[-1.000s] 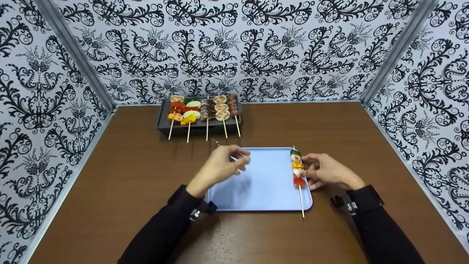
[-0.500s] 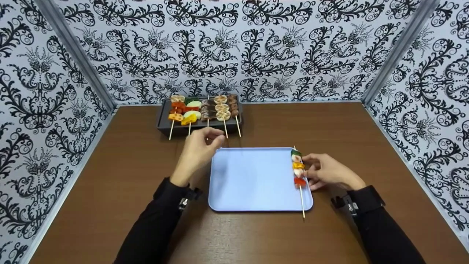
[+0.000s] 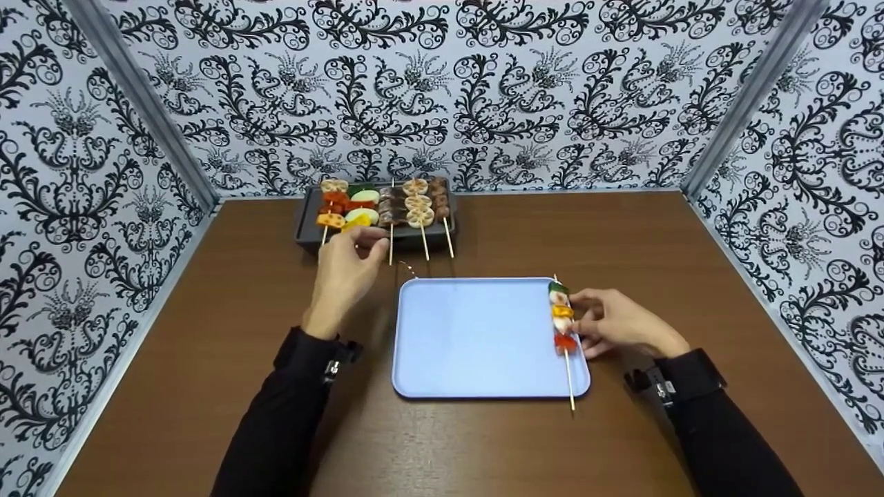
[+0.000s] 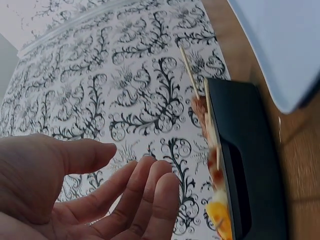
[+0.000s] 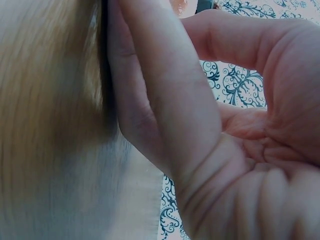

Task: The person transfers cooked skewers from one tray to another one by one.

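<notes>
My left hand (image 3: 345,266) hovers at the front of a black tabletop grill (image 3: 304,224), near the skewer with yellow pepper (image 3: 358,222). In the left wrist view its thumb (image 4: 92,156) and fingers (image 4: 162,200) are apart with nothing between them. On the right side of a pale blue tray (image 3: 476,338) lies a skewer of green, white, yellow and red pieces (image 3: 563,313), its bare stick over the front rim. My right hand (image 3: 625,323) holds this skewer from the right, thumb and forefinger at the pieces and lower fingers by the tray's rim.
Several skewers rest across the grill, among them lotus root slices (image 3: 418,203), dark meat (image 3: 389,207) and brown meatballs (image 3: 438,197). Their sticks jut out over its front. Patterned walls (image 3: 442,90) enclose the wooden table (image 3: 525,449) at the back and sides.
My left hand has moved left and away from me, from above the tray to the front of the grill. The right hand and the skewer on the tray stay put.
</notes>
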